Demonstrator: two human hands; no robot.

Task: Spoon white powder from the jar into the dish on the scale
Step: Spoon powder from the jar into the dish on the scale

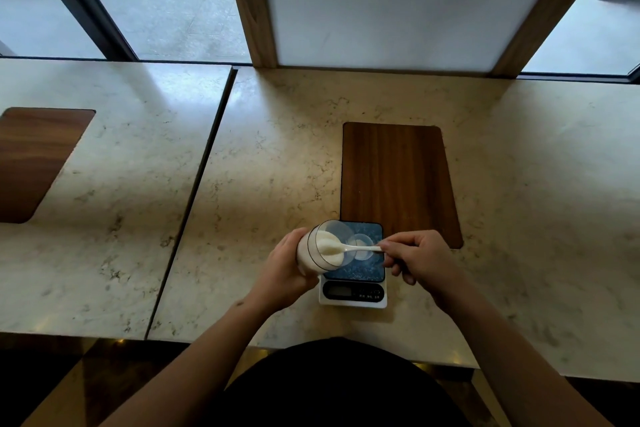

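My left hand grips a clear jar of white powder, tilted so its mouth faces right over the scale. My right hand pinches the handle of a small white spoon, whose bowl is inside the jar's mouth against the powder. A small clear dish sits on the dark blue platform of the white scale, partly hidden behind the spoon and jar. The scale's display faces me.
A dark wooden inlay lies in the marble counter just behind the scale. A second counter slab with another wooden inlay is to the left, across a dark gap. A white panel framed in wood stands at the back.
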